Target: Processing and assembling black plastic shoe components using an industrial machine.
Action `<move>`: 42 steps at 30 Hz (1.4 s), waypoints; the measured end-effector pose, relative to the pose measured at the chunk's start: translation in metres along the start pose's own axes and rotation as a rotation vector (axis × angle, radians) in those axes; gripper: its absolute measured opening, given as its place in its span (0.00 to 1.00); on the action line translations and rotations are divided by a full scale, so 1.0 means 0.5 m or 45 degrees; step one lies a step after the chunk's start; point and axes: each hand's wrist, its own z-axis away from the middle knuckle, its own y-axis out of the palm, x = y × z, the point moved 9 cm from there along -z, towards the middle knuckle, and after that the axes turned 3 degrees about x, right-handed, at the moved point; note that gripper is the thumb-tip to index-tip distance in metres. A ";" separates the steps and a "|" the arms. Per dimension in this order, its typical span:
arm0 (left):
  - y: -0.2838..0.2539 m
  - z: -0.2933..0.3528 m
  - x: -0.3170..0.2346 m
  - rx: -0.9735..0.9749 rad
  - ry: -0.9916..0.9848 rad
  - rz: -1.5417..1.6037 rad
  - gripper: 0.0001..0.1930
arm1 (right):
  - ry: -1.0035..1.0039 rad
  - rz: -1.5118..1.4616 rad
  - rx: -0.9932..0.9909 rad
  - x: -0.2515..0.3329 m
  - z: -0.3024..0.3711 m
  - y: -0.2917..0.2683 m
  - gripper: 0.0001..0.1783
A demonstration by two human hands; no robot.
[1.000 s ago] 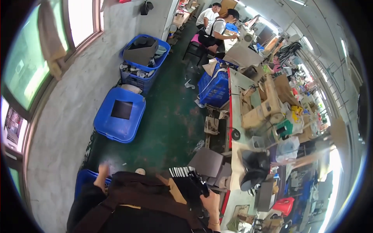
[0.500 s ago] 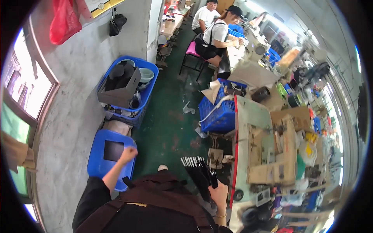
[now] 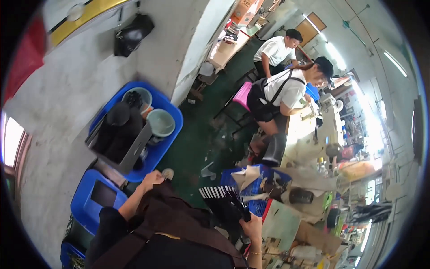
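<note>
Below your chin, at the lower middle of the view, your right hand (image 3: 253, 224) is closed around a dark bundle (image 3: 228, 204), a black piece with a white-striped edge that fans out toward the upper left. Its long axis runs slanted, from the striped end at the upper left down to your grip at the lower right. This bundle is in your right hand only; your left hand (image 3: 151, 179) is well apart from it, on the other side of your dark apron (image 3: 179, 224).

Your left hand is reaching forward and to the left, near the lower rim of the big blue crate (image 3: 172, 134). The fingers look loosely curled, and a small pale round thing (image 3: 168, 173) sits just beside them; I cannot tell if you hold it or only touch it. So the crate lies ahead and left of you, nearer to the left hand, while the bundle stays on your right.

Inside the crate you see a grey open box (image 3: 123, 145) with dark parts and two pale bowls (image 3: 160, 122). A second blue crate (image 3: 96, 199) with a lid stands below it, near your left elbow. The blue basket (image 3: 260, 188) with pale scraps stands right of the bundle, beside the table (image 3: 309, 134).
</note>
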 end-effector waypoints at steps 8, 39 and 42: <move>-0.056 -0.553 -0.554 0.070 0.129 0.324 0.14 | 0.184 -0.247 0.025 0.004 -0.450 -0.173 0.11; 0.464 -2.371 -1.092 1.038 -0.469 0.381 0.12 | 0.563 -0.928 -0.354 -0.084 -2.126 -0.670 0.10; 0.417 -2.485 -1.179 1.227 -0.327 0.347 0.12 | 0.690 -1.018 -0.445 -0.090 -2.252 -0.701 0.10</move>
